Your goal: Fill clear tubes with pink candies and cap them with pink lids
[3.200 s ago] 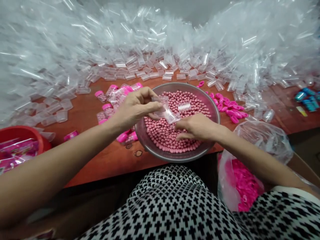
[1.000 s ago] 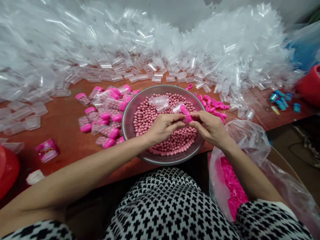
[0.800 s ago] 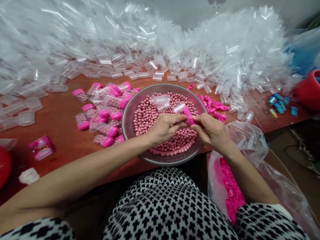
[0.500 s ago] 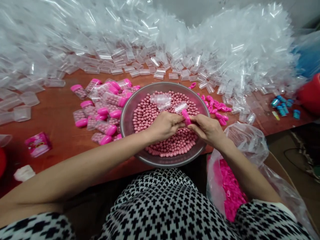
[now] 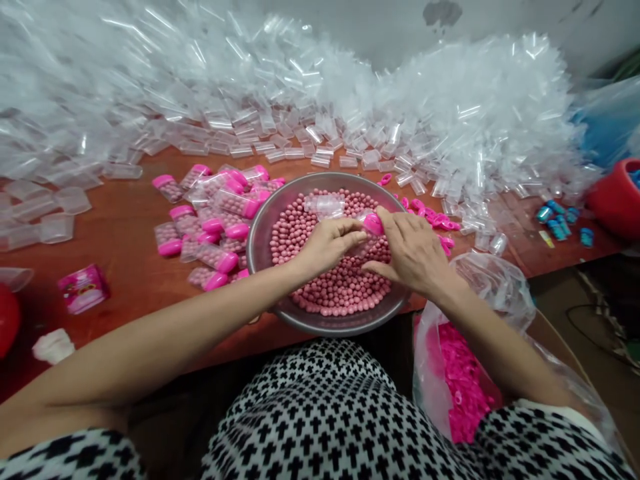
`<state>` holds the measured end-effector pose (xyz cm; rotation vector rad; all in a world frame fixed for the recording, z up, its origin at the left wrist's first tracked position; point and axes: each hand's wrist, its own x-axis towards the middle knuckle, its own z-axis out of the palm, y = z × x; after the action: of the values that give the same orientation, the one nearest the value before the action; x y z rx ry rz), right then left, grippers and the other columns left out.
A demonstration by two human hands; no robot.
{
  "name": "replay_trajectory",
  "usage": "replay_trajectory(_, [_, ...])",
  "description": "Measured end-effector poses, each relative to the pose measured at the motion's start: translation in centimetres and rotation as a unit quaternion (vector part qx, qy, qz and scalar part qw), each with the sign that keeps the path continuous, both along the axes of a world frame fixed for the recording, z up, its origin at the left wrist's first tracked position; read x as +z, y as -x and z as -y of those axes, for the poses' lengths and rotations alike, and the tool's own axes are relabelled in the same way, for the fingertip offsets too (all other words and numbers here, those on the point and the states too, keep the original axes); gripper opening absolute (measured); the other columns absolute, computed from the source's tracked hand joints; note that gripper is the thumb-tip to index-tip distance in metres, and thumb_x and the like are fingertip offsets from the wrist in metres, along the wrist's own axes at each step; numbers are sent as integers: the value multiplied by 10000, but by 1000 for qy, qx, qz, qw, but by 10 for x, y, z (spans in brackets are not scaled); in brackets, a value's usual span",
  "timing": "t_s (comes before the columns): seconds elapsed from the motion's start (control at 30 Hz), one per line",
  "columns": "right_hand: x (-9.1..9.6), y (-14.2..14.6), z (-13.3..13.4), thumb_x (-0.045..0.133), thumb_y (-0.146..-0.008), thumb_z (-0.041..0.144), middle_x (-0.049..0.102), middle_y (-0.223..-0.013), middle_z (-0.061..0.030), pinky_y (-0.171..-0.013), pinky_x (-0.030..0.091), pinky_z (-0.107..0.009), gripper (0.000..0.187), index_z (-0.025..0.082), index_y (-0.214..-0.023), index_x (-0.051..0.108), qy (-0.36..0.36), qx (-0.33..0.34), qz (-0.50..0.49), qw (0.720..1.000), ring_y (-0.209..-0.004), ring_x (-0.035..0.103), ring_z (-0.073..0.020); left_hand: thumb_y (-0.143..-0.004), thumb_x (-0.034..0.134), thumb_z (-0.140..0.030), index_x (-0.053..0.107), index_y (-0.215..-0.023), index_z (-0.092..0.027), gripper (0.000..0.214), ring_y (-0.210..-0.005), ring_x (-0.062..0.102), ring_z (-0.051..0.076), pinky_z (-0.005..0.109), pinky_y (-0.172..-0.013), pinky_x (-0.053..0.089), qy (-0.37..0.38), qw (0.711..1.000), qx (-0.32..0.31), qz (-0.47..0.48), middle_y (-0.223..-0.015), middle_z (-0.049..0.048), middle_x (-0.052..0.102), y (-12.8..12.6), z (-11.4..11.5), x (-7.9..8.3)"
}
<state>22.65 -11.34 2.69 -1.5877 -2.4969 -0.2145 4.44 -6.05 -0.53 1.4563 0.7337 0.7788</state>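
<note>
We have a reddish-brown bench (image 5: 130, 233) running across the frame, its far side buried under a heap of clear plastic tubes (image 5: 280, 73). Near the centre sits a metal basin (image 5: 345, 325); left of it we see piled pink-capped containers (image 5: 220, 200), right of it loose pink caps (image 5: 435, 219). Blue containers (image 5: 557, 223) and a yellow strip (image 5: 547, 239) lie at far right, a pink packet (image 5: 83, 289) and crumpled white wad (image 5: 53, 346) at lower left.

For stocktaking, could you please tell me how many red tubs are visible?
2: one red tub at the left edge, another red tub at the right edge, both partly cut off.
</note>
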Motion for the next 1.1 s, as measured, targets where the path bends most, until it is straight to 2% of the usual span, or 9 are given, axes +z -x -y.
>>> replay_trajectory(0.07, [-9, 7, 2, 681, -825, 540, 562, -1304, -299, -1030, 397, -550, 886, -9, -1448, 374, -12, -30, -16, 999, -1188, 542, -407, -827, 621, -224, 625, -806, -134, 92, -594, 518, 94, 245, -618, 443, 34, 999, 10, 21, -673, -25, 572, -2, 0, 0])
replay_trajectory(0.2, [-23, 16, -2, 627, -858, 464, 587, -1261, -293, -950, 454, -512, 758, -20, -1402, 417, -58, -53, -38, 996, -1115, 572, -385, -819, 616, -160, 587, -823, -129, 42, -649, 567, 101, 250, -662, 467, 99, 993, 9, 65, -716, -11, 599, -6, 2, 1])
replay_trajectory(0.37, [-36, 11, -13, 538, -865, 522, 649, -1059, -210, -821, 512, -453, 682, 24, -1329, 481, -148, -3, -72, 986, -961, 609, -328, -804, 641, -160, 618, -824, -112, 57, -648, 540, 85, 221, -640, 438, 105, 989, 8, 100, -713, -19, 591, -3, 4, 4])
replay_trajectory(0.47, [-38, 8, -14, 529, -870, 526, 656, -963, -168, -744, 519, -405, 652, 39, -1303, 497, -231, 20, -57, 971, -864, 619, -292, -781, 676, -186, 628, -836, -116, 102, -657, 535, 91, 227, -636, 429, 112, 986, 1, 125, -724, -13, 593, -4, 3, 3])
replay_trajectory(0.57, [-36, 7, -13, 549, -862, 509, 660, -915, -153, -709, 518, -384, 632, 39, -1282, 507, -269, 29, -47, 962, -820, 624, -279, -757, 700, -190, 624, -812, -120, 117, -637, 513, 86, 226, -626, 415, 121, 984, -4, 133, -697, -18, 579, -7, 2, 2])
replay_trajectory(0.73, [-35, 8, -10, 565, -847, 473, 661, -967, -168, -740, 519, -411, 650, 44, -1326, 470, -228, 15, -45, 972, -869, 628, -300, -746, 706, -202, 616, -790, -127, 125, -621, 505, 86, 229, -619, 410, 124, 982, -10, 142, -682, -20, 569, -5, 2, 0])
replay_trajectory(0.93, [-22, 17, -13, 645, -753, 277, 570, -1264, -252, -988, 471, -508, 725, 18, -1388, 406, -94, 21, -45, 994, -1179, 531, -368, -728, 664, -180, 599, -706, -125, 88, -646, 521, 112, 255, -662, 419, 81, 992, -3, 100, -665, -14, 565, -6, 0, -2])
replay_trajectory(1.03, [-19, 24, -17, 647, -720, 228, 562, -1265, -250, -1004, 468, -520, 805, 12, -1431, 337, -42, 3, -62, 997, -1166, 534, -362, -730, 647, -165, 605, -672, -123, 83, -644, 519, 116, 250, -653, 412, 57, 995, 1, 86, -642, -12, 568, -9, -1, -1])
replay_trajectory(1.1, [-20, 27, -18, 638, -726, 222, 548, -1285, -259, -1014, 464, -529, 824, 4, -1445, 297, -48, -21, -79, 996, -1176, 535, -363, -735, 629, -151, 628, -699, -118, 49, -633, 517, 111, 244, -645, 412, 64, 993, 20, 98, -655, -7, 592, -10, -1, 1])
